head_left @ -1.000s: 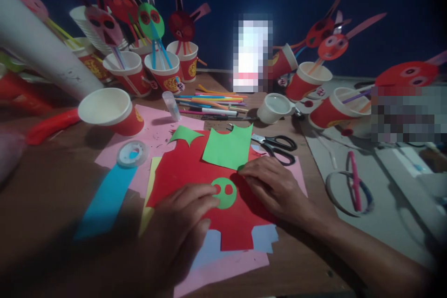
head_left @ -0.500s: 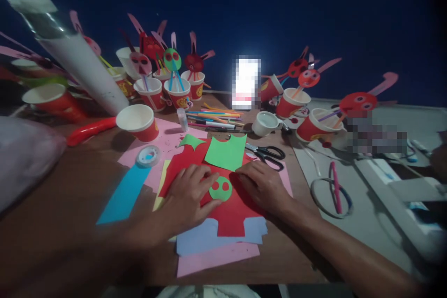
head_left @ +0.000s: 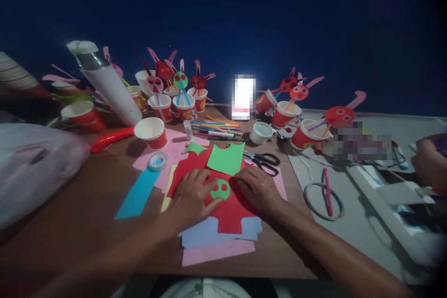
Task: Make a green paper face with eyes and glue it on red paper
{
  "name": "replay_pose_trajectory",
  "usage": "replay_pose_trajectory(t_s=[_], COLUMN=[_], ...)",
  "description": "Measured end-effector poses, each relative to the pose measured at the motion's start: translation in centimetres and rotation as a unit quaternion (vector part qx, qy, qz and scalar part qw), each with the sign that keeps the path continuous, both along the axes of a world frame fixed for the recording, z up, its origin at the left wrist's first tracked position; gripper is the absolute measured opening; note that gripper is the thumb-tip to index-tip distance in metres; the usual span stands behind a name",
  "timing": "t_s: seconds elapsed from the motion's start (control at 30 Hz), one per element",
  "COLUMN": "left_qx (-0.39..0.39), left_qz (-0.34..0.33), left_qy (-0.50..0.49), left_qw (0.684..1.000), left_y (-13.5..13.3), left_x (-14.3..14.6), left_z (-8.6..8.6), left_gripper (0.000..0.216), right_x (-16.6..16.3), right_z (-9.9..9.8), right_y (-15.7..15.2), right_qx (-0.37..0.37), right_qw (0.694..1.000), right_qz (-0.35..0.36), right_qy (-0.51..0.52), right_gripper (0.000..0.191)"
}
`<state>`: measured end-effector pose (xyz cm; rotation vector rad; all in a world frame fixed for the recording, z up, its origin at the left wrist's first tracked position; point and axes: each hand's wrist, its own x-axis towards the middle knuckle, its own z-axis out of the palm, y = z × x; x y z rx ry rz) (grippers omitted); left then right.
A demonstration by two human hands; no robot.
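A small green paper disc (head_left: 220, 193) with two red ovals, like eyes, lies on a sheet of red paper (head_left: 228, 226). My left hand (head_left: 193, 195) rests flat on the red paper with fingers spread; its thumb and index finger reach the disc's left edge. To the right of the disc, my right hand (head_left: 260, 191) lies on the paper with its fingers curled in, hiding whatever they may hold. A cut green sheet (head_left: 226, 158) and a smaller green scrap (head_left: 195, 148) are just beyond my hands. Black-handled scissors (head_left: 267, 163) lie beyond my right hand.
Tape (head_left: 157, 161) sits on a blue strip (head_left: 137, 195) at left. An empty paper cup (head_left: 152, 132), loose coloured sticks (head_left: 216, 125) and a white cup (head_left: 261, 133) stand farther back. Several cups hold paper rabbit heads. At far right is another person's hand (head_left: 431, 160).
The view has tilted up and shifted slightly, so the far objects sit lower. My hands stay almost still around the green disc. The other person's hand shows more at the right.
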<state>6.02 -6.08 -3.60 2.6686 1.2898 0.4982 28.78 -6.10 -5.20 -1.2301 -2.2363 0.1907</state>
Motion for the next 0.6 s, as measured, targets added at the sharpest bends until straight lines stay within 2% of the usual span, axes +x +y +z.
replay_pose_trajectory(t_s=[0.27,0.6], left_qx=[-0.001,-0.014], left_qz=[0.019,0.013], left_qy=[-0.001,-0.028], left_qw=[1.0,0.999], left_y=[-0.14,0.1], left_x=[-0.15,-0.48], left_z=[0.06,0.49], left_gripper=[0.034,0.026], right_x=[-0.11,0.0], right_z=[0.39,0.43], right_y=[-0.13,-0.35], right_qx=[-0.006,-0.014], right_qw=[1.0,0.999], right_qz=[0.005,0.009], right_qy=[0.016,0.033], right_gripper=[0.016,0.016])
